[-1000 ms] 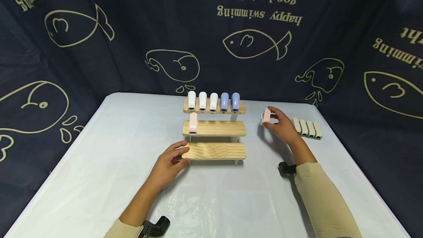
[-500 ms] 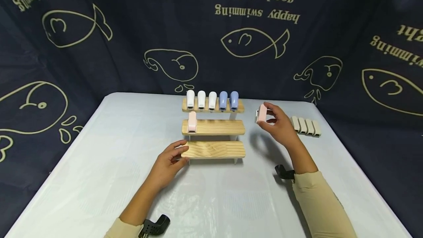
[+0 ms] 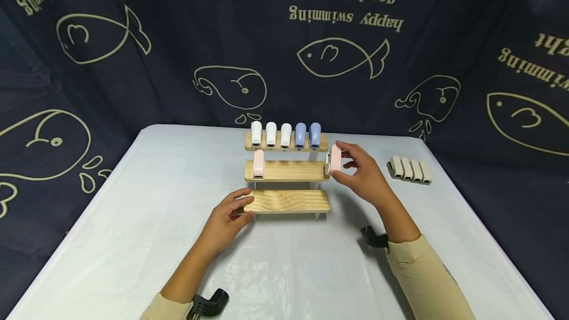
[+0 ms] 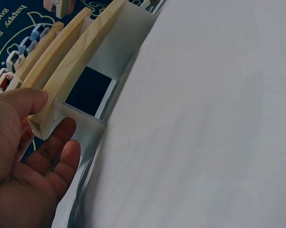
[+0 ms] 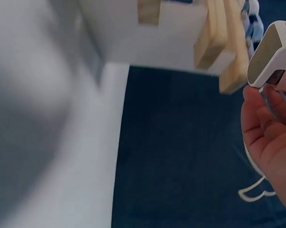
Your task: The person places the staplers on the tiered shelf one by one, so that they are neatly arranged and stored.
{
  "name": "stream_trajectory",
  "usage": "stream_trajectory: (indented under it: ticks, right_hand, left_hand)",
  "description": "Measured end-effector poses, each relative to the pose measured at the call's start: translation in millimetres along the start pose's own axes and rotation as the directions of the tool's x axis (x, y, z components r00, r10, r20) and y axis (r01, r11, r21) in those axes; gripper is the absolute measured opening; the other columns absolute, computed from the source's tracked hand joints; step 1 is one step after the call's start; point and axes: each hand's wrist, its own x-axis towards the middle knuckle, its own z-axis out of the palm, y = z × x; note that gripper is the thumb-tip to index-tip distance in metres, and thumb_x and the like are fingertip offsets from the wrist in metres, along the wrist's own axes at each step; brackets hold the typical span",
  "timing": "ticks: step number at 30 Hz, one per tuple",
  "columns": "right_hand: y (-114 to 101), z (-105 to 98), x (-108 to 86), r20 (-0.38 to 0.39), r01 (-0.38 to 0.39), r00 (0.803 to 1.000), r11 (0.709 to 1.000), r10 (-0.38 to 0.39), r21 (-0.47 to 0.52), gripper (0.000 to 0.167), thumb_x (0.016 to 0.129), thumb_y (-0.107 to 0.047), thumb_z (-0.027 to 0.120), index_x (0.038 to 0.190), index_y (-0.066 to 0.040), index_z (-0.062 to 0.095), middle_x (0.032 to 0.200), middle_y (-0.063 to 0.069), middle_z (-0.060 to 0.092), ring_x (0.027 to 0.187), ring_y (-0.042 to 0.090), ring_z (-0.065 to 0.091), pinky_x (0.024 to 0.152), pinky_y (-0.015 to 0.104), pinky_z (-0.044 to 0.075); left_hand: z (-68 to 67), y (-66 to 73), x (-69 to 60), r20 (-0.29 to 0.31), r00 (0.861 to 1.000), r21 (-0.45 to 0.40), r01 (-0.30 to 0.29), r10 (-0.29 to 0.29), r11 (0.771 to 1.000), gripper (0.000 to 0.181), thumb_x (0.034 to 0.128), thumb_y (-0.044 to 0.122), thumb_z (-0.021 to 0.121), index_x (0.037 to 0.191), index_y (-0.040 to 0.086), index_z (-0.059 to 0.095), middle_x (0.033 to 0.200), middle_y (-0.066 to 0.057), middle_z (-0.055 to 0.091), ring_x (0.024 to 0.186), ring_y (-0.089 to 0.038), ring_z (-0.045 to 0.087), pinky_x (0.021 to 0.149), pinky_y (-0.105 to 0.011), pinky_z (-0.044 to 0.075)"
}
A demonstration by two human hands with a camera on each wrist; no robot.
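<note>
A pink stapler [image 3: 335, 158] with a white base is pinched between thumb and fingers of my right hand [image 3: 361, 174], held just off the right end of the middle wooden shelf [image 3: 295, 171]. In the right wrist view the stapler [image 5: 266, 52] shows its grey underside. Another pink stapler [image 3: 259, 164] stands at the left end of that shelf. My left hand [image 3: 224, 223] grips the left end of the bottom shelf [image 3: 286, 201]; in the left wrist view its thumb lies against the wood, while two fingers hang loosely beside the clear end support.
White staplers [image 3: 270, 135] and blue staplers [image 3: 314, 135] line the top shelf [image 3: 323, 143]. Several off-white staplers [image 3: 406, 168] lie in a row at the table's right. Behind the white table [image 3: 133, 201] hangs a dark printed cloth [image 3: 178, 19].
My right hand has carried the pink stapler leftward, from near the off-white row to the middle shelf's right end. The left hand stays at the bottom shelf.
</note>
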Motion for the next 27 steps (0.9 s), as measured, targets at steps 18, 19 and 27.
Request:
stream_trajectory:
  ticks: [18,19,27]
  right_hand:
    - [-36.2,46.4,7.7,0.096,0.013,0.995,0.996,-0.022,0.093,0.068,0.085,-0.018,0.082,0.144,-0.009,0.051,0.136,0.001,0.055,0.115,0.019,0.054,0.087,0.042,0.051]
    - [-37.6,48.6,7.9,0.098,0.011,0.995,0.995,-0.020,0.095,0.068,0.084,-0.018,0.082,0.144,-0.010,0.051,0.136,0.001,0.055,0.115,0.019,0.054,0.088,0.041,0.051]
    - [-42.4,66.0,12.4,0.124,0.047,0.991,0.996,-0.055,0.072,0.068,0.083,-0.019,0.083,0.143,-0.008,0.052,0.136,0.001,0.055,0.114,0.020,0.057,0.087,0.038,0.054]
  left_hand:
    - [-0.3,-1.0,-0.5,0.001,1.000,0.013,0.001,-0.001,1.000,0.038,0.0914,0.004,0.072,0.128,-0.002,0.064,0.146,-0.009,0.049,0.104,-0.021,0.065,0.089,-0.027,0.054]
    - [-0.4,-1.1,-0.5,0.000,1.000,0.015,0.000,0.000,1.000,0.038,0.0914,0.004,0.072,0.128,-0.002,0.064,0.146,-0.009,0.050,0.104,-0.021,0.065,0.089,-0.027,0.054]
    - [-0.8,0.9,0.0,-0.004,1.000,0.022,0.000,0.000,1.000,0.038,0.0908,0.003,0.072,0.128,-0.001,0.065,0.145,-0.008,0.050,0.104,-0.021,0.064,0.089,-0.028,0.055]
